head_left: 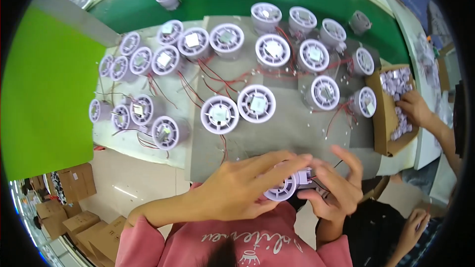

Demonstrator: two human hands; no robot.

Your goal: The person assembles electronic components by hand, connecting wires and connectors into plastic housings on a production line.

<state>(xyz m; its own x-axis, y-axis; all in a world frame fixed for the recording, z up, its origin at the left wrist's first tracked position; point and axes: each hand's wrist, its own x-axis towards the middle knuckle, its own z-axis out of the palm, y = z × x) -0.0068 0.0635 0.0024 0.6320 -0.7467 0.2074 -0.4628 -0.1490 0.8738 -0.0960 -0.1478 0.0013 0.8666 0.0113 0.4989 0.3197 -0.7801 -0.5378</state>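
Observation:
Close to my body, my left hand (237, 185) is wrapped over a pale lavender round plastic housing (288, 192) with a spoked ring face. Its fingers cover the top and much of the side. A small lavender block (303, 176) sticks out on the housing's right, with thin dark and red wires trailing off it. My right hand (339, 188) is just right of that block, its thumb and fingers spread apart around the wires. Whether a fingertip touches the block is hard to make out. Beyond my hands, two similar housings (219, 114) stand face up on the grey mat (282, 143).
Several more wired housings (165, 59) cover the mat and the white tabletop to the left. A green belt (217, 2) runs along the far side. At right, another person's hand (414, 108) reaches into a cardboard box (383, 138) of small lavender parts. Cartons (76, 183) stand lower left.

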